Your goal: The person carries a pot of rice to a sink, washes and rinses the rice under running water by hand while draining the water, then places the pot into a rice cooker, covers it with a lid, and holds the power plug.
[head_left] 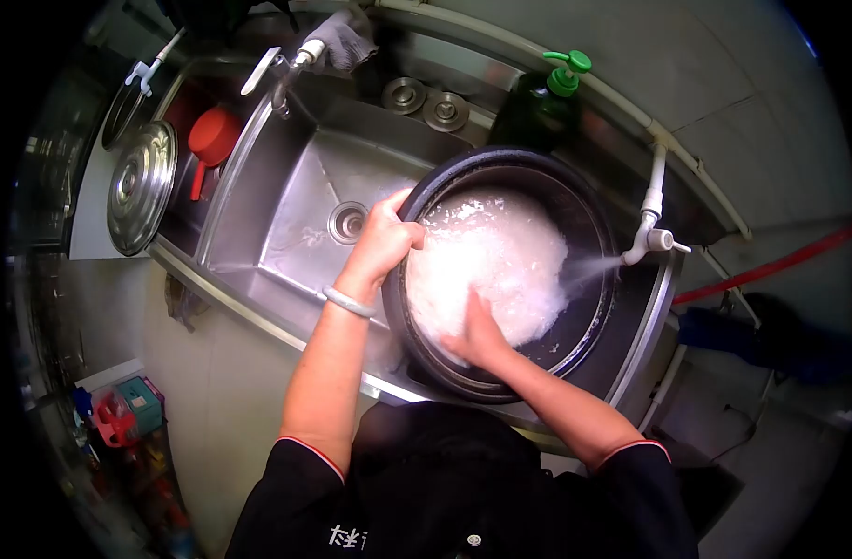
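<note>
A large dark pot (pixel 601 196) rests tilted over the right side of the sink. White rice (pixel 486 238) in cloudy water fills much of it, with some grains stuck to its inner wall. My left hand (pixel 386 244) is closed around the pot's left rim, and a pale bangle (pixel 350 302) circles that wrist. Inside the pot, my right hand (pixel 477 331) is sunk in the rice; its fingers are mostly hidden. Water sprays leftward from a white tap (pixel 642 244) into the pot.
A steel sink basin (pixel 291 219) with a drain (pixel 348 223) lies left. Behind the pot stands a green pump bottle (pixel 542 107). A metal faucet (pixel 282 84), red dipper (pixel 214 140) and round steel lid (pixel 142 188) are farther left. Two drain strainers (pixel 445 111) sit on the back ledge.
</note>
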### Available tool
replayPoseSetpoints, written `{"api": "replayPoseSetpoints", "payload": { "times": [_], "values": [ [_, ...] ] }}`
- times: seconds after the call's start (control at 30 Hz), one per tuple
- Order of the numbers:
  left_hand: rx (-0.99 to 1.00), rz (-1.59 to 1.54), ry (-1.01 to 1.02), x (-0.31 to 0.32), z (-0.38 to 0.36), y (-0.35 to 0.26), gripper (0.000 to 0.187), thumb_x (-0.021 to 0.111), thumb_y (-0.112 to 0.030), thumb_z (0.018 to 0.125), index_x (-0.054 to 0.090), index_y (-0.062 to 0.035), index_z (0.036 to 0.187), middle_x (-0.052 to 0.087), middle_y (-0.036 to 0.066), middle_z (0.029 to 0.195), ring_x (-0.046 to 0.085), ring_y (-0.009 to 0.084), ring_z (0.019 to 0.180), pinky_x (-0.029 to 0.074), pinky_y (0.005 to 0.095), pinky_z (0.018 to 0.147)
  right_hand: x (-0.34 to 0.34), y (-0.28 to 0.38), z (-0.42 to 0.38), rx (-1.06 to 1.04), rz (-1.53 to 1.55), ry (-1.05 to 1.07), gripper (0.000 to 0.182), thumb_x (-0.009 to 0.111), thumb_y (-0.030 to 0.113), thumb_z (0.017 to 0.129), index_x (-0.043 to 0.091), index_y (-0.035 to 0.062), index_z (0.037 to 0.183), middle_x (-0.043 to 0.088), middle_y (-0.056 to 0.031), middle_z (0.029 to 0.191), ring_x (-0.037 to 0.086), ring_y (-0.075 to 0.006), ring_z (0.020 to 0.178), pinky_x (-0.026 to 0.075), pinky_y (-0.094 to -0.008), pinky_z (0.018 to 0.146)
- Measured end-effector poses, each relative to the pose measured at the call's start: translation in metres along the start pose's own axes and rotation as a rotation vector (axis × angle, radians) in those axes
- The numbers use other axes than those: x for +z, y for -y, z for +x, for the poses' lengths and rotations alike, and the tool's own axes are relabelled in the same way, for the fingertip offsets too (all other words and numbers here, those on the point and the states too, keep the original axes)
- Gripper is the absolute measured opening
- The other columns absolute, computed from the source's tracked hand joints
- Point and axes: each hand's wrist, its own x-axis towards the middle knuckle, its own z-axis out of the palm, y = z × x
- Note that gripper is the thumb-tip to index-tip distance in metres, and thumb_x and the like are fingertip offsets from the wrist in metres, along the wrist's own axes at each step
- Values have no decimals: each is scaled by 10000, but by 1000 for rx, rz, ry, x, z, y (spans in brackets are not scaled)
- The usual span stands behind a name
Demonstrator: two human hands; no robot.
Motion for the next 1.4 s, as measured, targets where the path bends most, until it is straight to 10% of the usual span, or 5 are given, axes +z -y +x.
{"api": "replayPoseSetpoints", "payload": {
  "times": [0.27, 0.5, 0.87, 1.3, 1.4],
  "values": [
    [-46, 59, -7, -2, 0, -7, 563, 535, 91, 583, 631, 29, 1135, 628, 17, 859, 552, 105, 724, 464, 228, 652, -58, 82, 71, -346, -603, -69, 164, 603, 183, 800, 724, 72, 804, 712, -131, 868, 705, -307, 798, 574, -416, 703],
    [-54, 38, 17, -11, 3, -2, 606, 542, 92, 572, 620, 18, 1169, 643, 40, 881, 579, 117, 720, 486, 243, 641, -113, 34, 82, -360, -811, -368, 291, 584, 339, 897, 696, 156, 1093, 605, -151, 1255, 595, -326, 1125, 332, -572, 1073],
    [-48, -10, 22, -9, 3, 2, 566, 539, 94, 567, 619, 45, 1126, 651, 47, 910, 592, 129, 769, 491, 244, 687, -87, -61, 0, 42, -651, 82, 710, 671, 286, 826, 404, 95, 1455, 372, -346, 1410, 523, -488, 1180, 445, -485, 1019],
    [-29, 84, 16, -3, 1, -5, 498, 545, 78, 596, 648, 25, 1080, 611, 6, 805, 533, 101, 687, 455, 238, 621, -27, 59, 57, -583, -640, -142, 97, 606, 128, 740, 676, 62, 747, 687, -137, 803, 691, -277, 858, 528, -449, 827],
    [-15, 29, -9, 4, -1, -5, 480, 548, 69, 624, 641, 23, 1092, 595, -2, 782, 510, 83, 639, 442, 237, 584, -52, 66, 85, -749, -782, -278, 210, 611, 247, 785, 685, 122, 937, 669, -108, 992, 620, -292, 1037, 455, -519, 912]
  ]
}}
